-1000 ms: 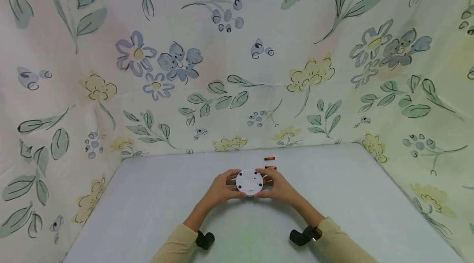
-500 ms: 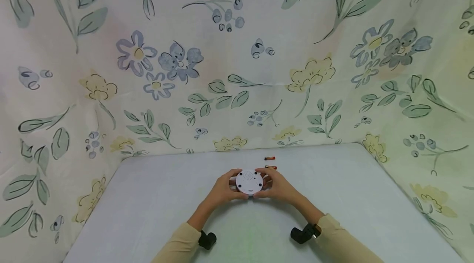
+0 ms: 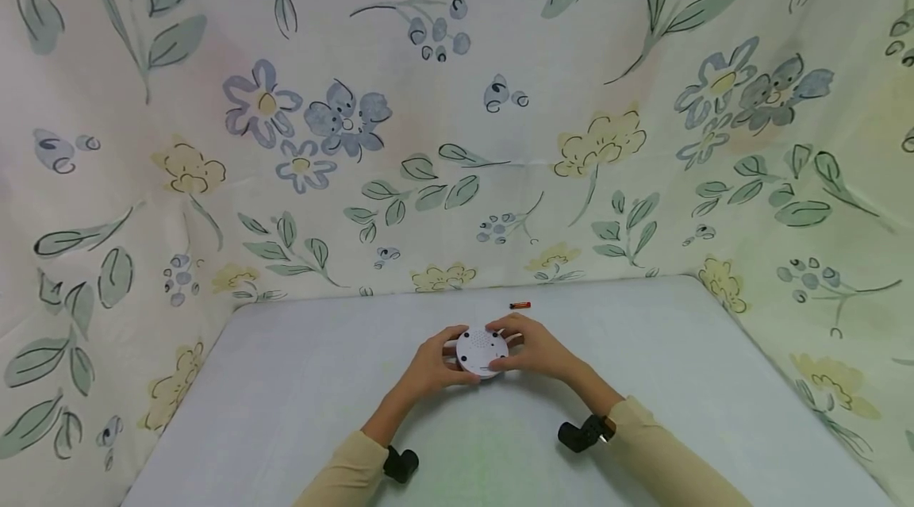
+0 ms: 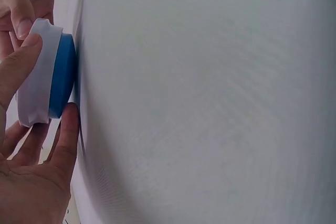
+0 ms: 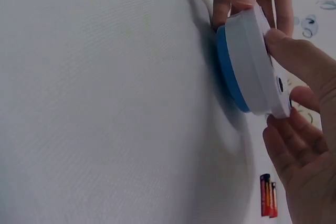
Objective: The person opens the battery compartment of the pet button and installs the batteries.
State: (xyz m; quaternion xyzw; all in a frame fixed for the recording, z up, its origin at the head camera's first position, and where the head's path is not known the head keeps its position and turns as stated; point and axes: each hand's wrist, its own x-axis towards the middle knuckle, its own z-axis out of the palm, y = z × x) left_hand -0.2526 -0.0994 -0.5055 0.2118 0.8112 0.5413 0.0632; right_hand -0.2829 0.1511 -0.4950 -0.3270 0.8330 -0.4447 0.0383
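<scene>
Low in the head view, both forearms slant inward from beige sleeves [image 3: 343, 471], a black camera [image 3: 401, 466] at each wrist. Over the middle of the desk [image 3: 300, 380], the left hand [image 3: 432, 364] and right hand [image 3: 537, 347] pinch the disc [image 3: 478, 347] from opposite sides, fingers curled round its edge, the right thumb [image 5: 296, 53] laid on its white face. Both wrist views reveal a blue base [image 4: 63, 77] toward the desk; whether it touches cannot be told. Farther off, the right wrist view shows two batteries [image 5: 265, 195] side by side, the head view just one. Behind hangs a flowered cloth [image 3: 443, 126].
</scene>
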